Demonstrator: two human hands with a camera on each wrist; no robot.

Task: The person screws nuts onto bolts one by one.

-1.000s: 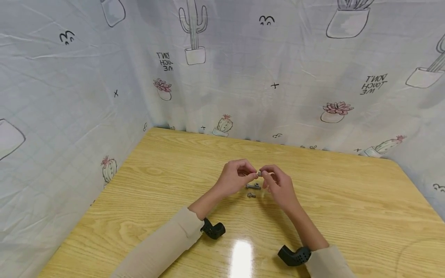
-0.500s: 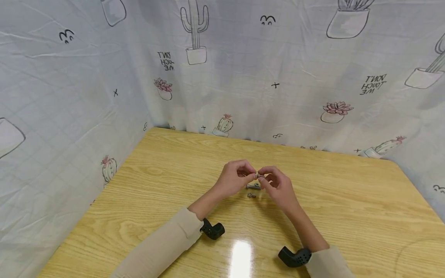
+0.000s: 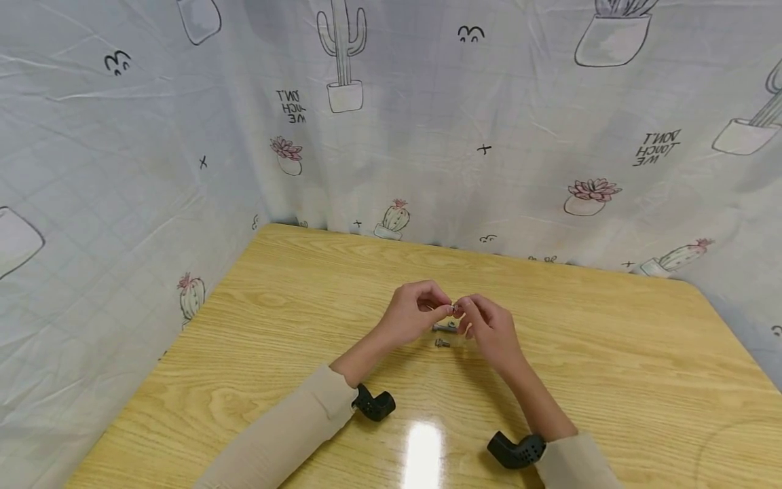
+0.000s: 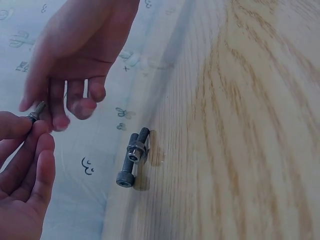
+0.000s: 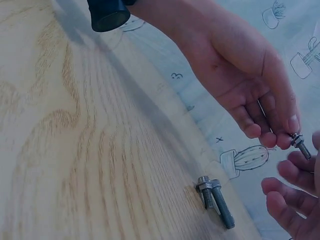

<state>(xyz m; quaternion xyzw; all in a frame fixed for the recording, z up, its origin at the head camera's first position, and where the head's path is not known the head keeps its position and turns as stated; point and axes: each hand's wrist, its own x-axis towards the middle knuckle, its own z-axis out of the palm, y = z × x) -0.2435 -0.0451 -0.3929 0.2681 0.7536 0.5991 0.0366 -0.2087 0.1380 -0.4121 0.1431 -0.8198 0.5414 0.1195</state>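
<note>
A small metal bolt [image 5: 303,148] with a nut [image 5: 297,139] on it is held up between both hands. My left hand [image 3: 407,316] pinches the bolt [image 4: 40,109] between thumb and index finger. From the other side, the thumb and index fingertips of my right hand [image 3: 491,326] pinch at the nut; these fingertips partly cover it in the head view. Beneath the hands, on the wooden table [image 3: 318,299], lie a longer socket-head bolt [image 4: 125,175] and a shorter bolt [image 4: 135,151] carrying a nut. A small nut-like piece [image 3: 451,324] lies against the longer bolt.
Cactus-print curtains [image 3: 427,136] hang behind the table and along its left. Black curved camera mounts [image 3: 375,405] sit on both wrists over the table. A bright light reflection shows on the wood near the front.
My right fingertips come slightly off the small bolt, baring more of it half a second ago, then close on it again. The left hand and the bolts on the table stay put.
</note>
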